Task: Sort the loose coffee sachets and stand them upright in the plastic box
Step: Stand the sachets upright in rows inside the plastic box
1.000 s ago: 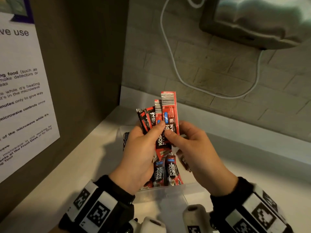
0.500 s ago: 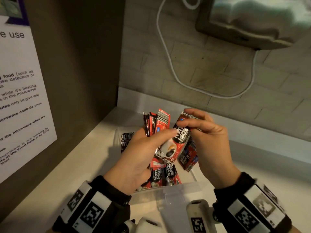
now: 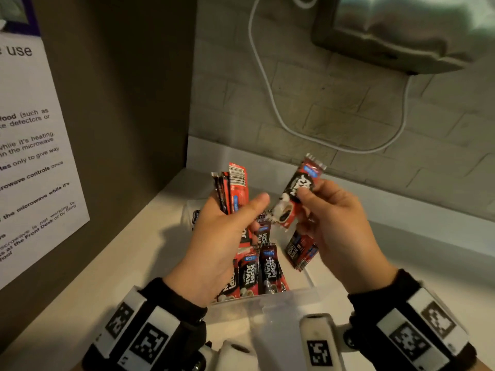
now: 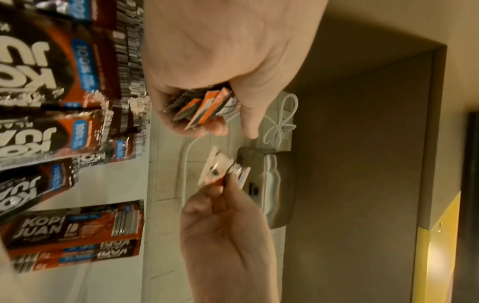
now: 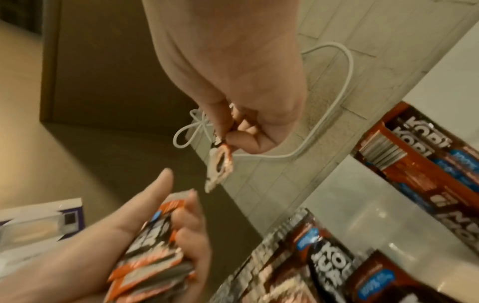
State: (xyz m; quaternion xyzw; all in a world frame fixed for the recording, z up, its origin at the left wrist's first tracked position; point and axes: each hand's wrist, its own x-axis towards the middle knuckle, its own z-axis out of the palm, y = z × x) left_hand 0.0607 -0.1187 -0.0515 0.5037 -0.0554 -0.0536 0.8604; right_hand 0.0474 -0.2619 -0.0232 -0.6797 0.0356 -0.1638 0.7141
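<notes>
My left hand (image 3: 227, 231) grips a stack of several red-and-black coffee sachets (image 3: 231, 190) upright above the clear plastic box (image 3: 267, 306); the same stack (image 4: 204, 106) shows between its fingers in the left wrist view. My right hand (image 3: 329, 220) pinches a single sachet (image 3: 294, 194) by its middle, tilted, just right of the stack and apart from it; it also shows as a sachet (image 5: 220, 164) in the right wrist view. More sachets (image 3: 259, 271) stand in the box, and a few sachets (image 3: 300, 250) lean at its right side.
The box sits on a white counter (image 3: 107, 277) in a corner. A brown panel with a printed notice (image 3: 29, 156) is on the left. A tiled wall behind carries a white cable (image 3: 270, 103) and a metal dispenser (image 3: 401, 30).
My right hand has pulled one sachet off the left hand's stack and swung it out to the right, turning it over. The left hand lowered slightly with the rest.
</notes>
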